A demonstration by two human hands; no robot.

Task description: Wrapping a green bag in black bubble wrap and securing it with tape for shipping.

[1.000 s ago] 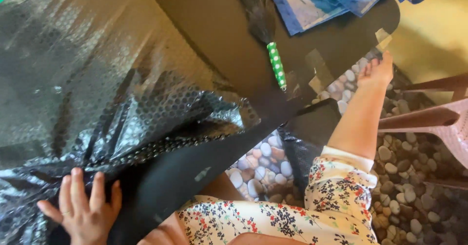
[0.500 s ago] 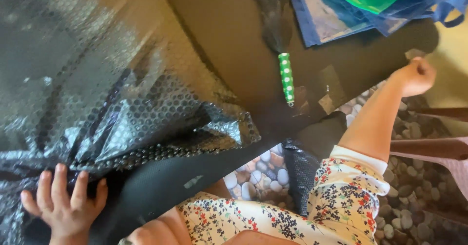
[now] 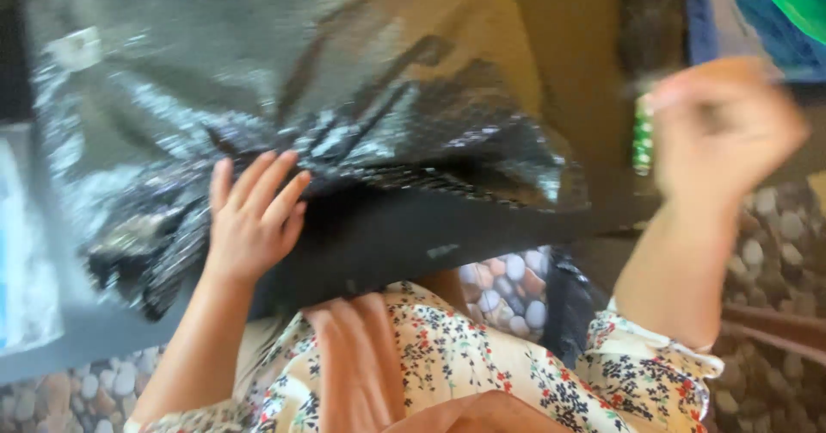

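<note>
You are sitting at a dark work table point(image 3: 86, 347) in what looks like a home or a small informal packing spot, not a factory. The floor point(image 3: 508, 291) below you is patterned like rounded pebbles in grey, cream and rust. Crumpled black bubble wrap point(image 3: 258, 80) sprawls across the tabletop. At the far right edge lie blue and green bags point(image 3: 787, 20), too blurred to name more closely, with a green dotted stick-shaped object point(image 3: 643, 136) beside them. Your floral sleeves point(image 3: 482, 373) suggest everyday clothes, not work uniform.
</note>
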